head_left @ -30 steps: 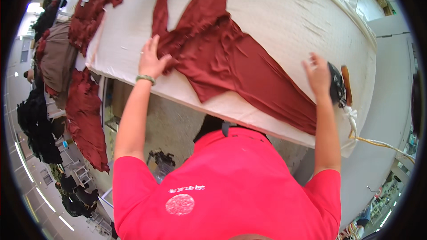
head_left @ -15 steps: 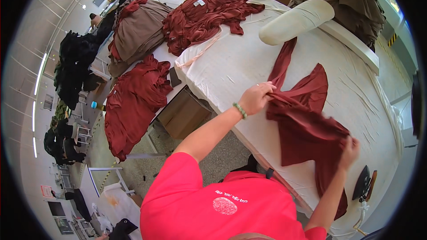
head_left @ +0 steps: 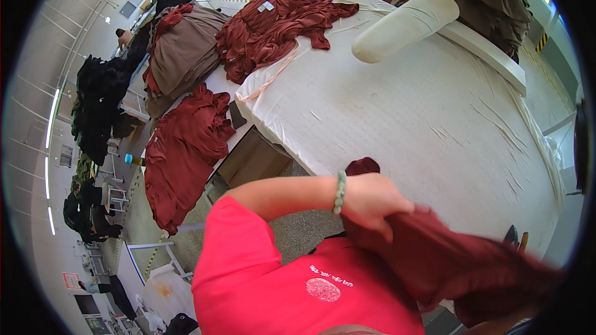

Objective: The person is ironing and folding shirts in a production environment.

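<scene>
My left hand (head_left: 372,201), with a green bead bracelet on its wrist, is closed on a dark red garment (head_left: 428,254). The cloth is bunched in front of my body at the table's near edge. It stretches to the lower right, where it blurs. Part of it hangs behind my left wrist. My right hand is hidden by the cloth at the lower right, so its fingers do not show. Beyond the garment lies the white cloth-covered table (head_left: 397,111).
A white padded pressing arm (head_left: 406,28) juts over the table's far side. An iron (head_left: 510,236), mostly hidden, stands at the right. Red garments (head_left: 186,155) lie heaped at the left, with another red pile (head_left: 267,31) farther back. Brown garments (head_left: 465,0) are stacked at the far right.
The garment has been lifted off the table and drawn toward my body and the lower right. My left hand has come nearer to me; my right hand has gone behind the cloth.
</scene>
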Demonstrator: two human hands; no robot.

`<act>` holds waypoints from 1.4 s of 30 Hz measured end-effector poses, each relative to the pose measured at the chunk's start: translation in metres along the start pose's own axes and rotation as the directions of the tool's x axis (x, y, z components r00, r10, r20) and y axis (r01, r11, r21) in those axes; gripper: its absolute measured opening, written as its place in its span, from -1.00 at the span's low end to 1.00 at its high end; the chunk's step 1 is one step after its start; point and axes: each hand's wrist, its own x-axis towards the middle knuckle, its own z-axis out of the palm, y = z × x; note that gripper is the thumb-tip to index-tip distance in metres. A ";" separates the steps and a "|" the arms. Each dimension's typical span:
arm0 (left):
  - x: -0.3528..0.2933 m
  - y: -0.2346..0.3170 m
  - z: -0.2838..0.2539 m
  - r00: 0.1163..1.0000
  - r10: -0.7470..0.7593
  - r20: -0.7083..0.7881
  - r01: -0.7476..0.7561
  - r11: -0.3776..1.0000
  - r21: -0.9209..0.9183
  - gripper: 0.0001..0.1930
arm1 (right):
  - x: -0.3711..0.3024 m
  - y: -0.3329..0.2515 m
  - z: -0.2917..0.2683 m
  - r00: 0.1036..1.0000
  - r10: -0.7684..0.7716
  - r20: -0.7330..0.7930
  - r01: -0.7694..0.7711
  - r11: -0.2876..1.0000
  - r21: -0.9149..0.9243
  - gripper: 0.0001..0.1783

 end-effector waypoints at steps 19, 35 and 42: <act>0.052 -0.168 0.143 0.671 -0.499 -0.548 0.579 0.814 -0.033 -0.32 | -0.077 -0.064 0.092 0.830 -0.283 0.480 0.284 0.956 0.073 -0.45; 0.015 -0.214 0.089 0.672 -0.365 -0.644 0.530 0.845 0.074 -0.36 | -0.044 -0.036 0.188 0.862 0.413 0.293 -0.490 0.828 0.274 -0.69; 0.055 -0.204 0.170 0.699 -0.480 -0.531 0.570 0.822 0.007 -0.75 | -0.043 -0.047 0.160 0.858 0.283 0.428 -0.485 0.720 0.496 -0.78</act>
